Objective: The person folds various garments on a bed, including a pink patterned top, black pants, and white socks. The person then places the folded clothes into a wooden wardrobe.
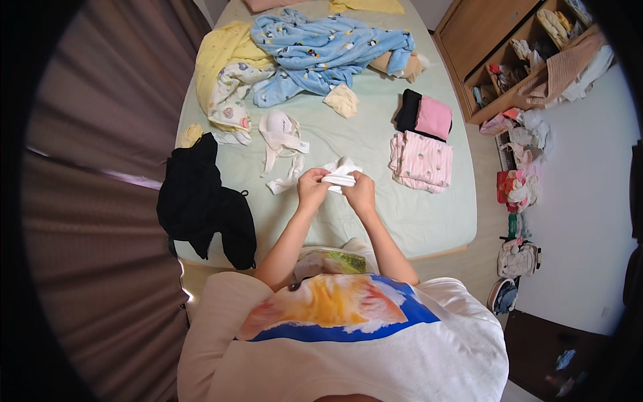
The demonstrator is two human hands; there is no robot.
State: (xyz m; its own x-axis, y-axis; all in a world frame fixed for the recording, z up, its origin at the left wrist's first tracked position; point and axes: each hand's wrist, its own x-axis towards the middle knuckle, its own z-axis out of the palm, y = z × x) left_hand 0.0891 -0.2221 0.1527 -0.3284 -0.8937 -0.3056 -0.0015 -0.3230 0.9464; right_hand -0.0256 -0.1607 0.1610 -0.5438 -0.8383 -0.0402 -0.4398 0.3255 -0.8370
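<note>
Both of my hands hold a white sock-like garment [339, 179] above the near part of the bed, its upper edge bunched in folds. My left hand [313, 190] pinches it from the left, my right hand [359, 191] from the right. Just left of them a white sock [287, 176] lies on the sheet. Beyond it rests a white bra [279, 134]. To the right are a folded pink garment with a small print [422, 162], a folded plain pink one [434, 116] and black folded cloth [408, 108].
A black garment [196, 196] lies at the bed's left edge. A light blue blanket [326, 47], a yellow quilt [218, 47], a cream cloth [342, 100] and a plush toy [397, 65] lie farther back. Open shelves [512, 65] and bags, including a backpack [516, 259], stand right.
</note>
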